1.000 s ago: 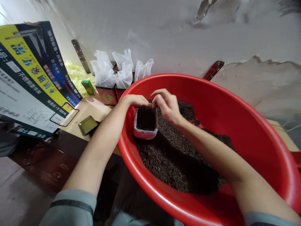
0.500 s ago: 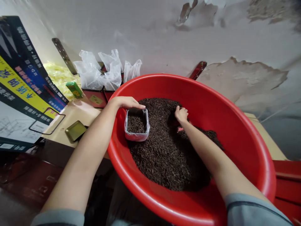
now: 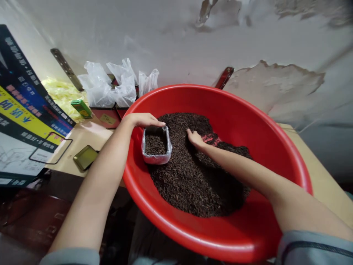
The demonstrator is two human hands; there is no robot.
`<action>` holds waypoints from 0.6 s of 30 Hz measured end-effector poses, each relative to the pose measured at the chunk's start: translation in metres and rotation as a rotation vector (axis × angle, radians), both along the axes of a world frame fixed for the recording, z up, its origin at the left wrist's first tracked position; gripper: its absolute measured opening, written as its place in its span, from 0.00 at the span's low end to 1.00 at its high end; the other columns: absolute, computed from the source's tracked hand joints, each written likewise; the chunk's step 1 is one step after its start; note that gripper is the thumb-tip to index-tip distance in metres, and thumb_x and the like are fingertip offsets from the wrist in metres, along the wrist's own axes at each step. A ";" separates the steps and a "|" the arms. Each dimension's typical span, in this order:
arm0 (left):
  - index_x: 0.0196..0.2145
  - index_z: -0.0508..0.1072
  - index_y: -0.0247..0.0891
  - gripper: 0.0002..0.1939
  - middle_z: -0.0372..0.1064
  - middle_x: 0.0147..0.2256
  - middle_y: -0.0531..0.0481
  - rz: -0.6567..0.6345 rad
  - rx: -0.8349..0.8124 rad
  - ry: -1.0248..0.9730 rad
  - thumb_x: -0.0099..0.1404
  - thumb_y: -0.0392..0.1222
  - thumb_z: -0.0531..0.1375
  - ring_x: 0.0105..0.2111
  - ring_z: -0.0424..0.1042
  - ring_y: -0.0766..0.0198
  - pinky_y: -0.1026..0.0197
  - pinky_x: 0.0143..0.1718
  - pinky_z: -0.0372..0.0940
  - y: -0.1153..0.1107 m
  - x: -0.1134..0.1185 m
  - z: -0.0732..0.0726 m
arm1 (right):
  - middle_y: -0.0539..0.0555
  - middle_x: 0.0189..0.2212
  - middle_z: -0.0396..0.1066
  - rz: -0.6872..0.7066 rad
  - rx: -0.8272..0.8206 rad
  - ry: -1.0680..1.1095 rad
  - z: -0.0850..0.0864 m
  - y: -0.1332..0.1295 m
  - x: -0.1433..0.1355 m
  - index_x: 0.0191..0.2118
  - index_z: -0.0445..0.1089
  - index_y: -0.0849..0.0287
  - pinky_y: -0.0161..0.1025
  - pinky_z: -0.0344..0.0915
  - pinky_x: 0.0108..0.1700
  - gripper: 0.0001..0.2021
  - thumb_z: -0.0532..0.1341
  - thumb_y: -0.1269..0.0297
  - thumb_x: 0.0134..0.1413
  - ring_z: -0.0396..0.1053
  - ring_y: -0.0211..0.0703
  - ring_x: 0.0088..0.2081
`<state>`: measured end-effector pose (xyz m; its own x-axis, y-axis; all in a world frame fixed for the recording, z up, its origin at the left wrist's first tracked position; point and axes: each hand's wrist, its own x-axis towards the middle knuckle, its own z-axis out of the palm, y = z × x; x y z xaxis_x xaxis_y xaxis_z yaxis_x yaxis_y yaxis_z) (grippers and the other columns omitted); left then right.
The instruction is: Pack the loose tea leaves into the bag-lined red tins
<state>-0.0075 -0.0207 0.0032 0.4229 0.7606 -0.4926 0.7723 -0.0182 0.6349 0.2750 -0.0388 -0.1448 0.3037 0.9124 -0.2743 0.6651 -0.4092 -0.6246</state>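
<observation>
One small bag-lined box (image 3: 156,147) sits in one red basin (image 3: 248,121), centre frame, on the loose tea (image 3: 190,176). Left hand (image 3: 143,119) grips its far rim, fingers curled; right hand (image 3: 195,138) is cupped into the leaves. Light, crumbly stuff; the liner looks slippery, so rim-holding suits.

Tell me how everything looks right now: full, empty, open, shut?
Red basin: partly filled with dark loose tea.
Bag-lined box: open, partly filled.
Left hand: gripping the box's far rim.
Right hand: palm down on the tea.
Plastic bags: open, standing in red boxes.
Green tin lid: lying flat.
</observation>
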 end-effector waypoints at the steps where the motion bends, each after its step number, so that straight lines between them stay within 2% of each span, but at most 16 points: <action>1: 0.39 0.83 0.42 0.31 0.81 0.44 0.49 0.000 -0.005 -0.001 0.50 0.71 0.66 0.44 0.74 0.56 0.60 0.46 0.64 0.000 0.000 0.000 | 0.73 0.59 0.72 -0.002 0.006 0.048 0.000 -0.006 -0.001 0.59 0.69 0.69 0.52 0.65 0.62 0.31 0.49 0.46 0.69 0.71 0.62 0.60; 4: 0.40 0.82 0.41 0.33 0.81 0.44 0.48 0.004 -0.014 -0.002 0.49 0.72 0.66 0.43 0.74 0.57 0.60 0.45 0.64 0.002 -0.001 -0.002 | 0.65 0.59 0.74 -0.012 0.073 0.181 0.004 -0.021 -0.005 0.58 0.71 0.63 0.45 0.68 0.61 0.27 0.52 0.47 0.68 0.73 0.54 0.59; 9: 0.41 0.82 0.42 0.33 0.81 0.44 0.49 -0.033 0.015 0.002 0.51 0.73 0.66 0.43 0.74 0.58 0.61 0.45 0.64 0.002 -0.003 -0.002 | 0.61 0.51 0.78 0.008 0.225 0.368 0.021 -0.019 -0.022 0.55 0.72 0.60 0.46 0.71 0.56 0.23 0.57 0.50 0.63 0.75 0.51 0.54; 13: 0.41 0.82 0.42 0.31 0.81 0.45 0.49 -0.020 -0.007 -0.016 0.52 0.70 0.67 0.43 0.74 0.60 0.62 0.44 0.64 0.001 -0.004 -0.001 | 0.59 0.43 0.79 0.043 0.327 0.561 0.048 -0.001 -0.044 0.52 0.69 0.57 0.48 0.75 0.47 0.23 0.57 0.45 0.62 0.76 0.51 0.47; 16: 0.38 0.82 0.42 0.28 0.81 0.44 0.49 -0.011 -0.022 -0.046 0.53 0.68 0.67 0.43 0.74 0.60 0.62 0.45 0.64 0.001 -0.004 -0.002 | 0.55 0.35 0.77 0.098 0.394 0.916 0.073 0.007 -0.064 0.43 0.66 0.53 0.46 0.74 0.37 0.20 0.62 0.42 0.56 0.75 0.49 0.37; 18: 0.37 0.82 0.41 0.25 0.81 0.42 0.49 -0.010 -0.029 -0.064 0.54 0.65 0.68 0.42 0.74 0.60 0.62 0.46 0.65 0.001 -0.004 -0.003 | 0.52 0.29 0.73 0.161 0.435 1.111 0.089 0.005 -0.082 0.37 0.64 0.52 0.44 0.71 0.32 0.22 0.66 0.40 0.52 0.73 0.47 0.31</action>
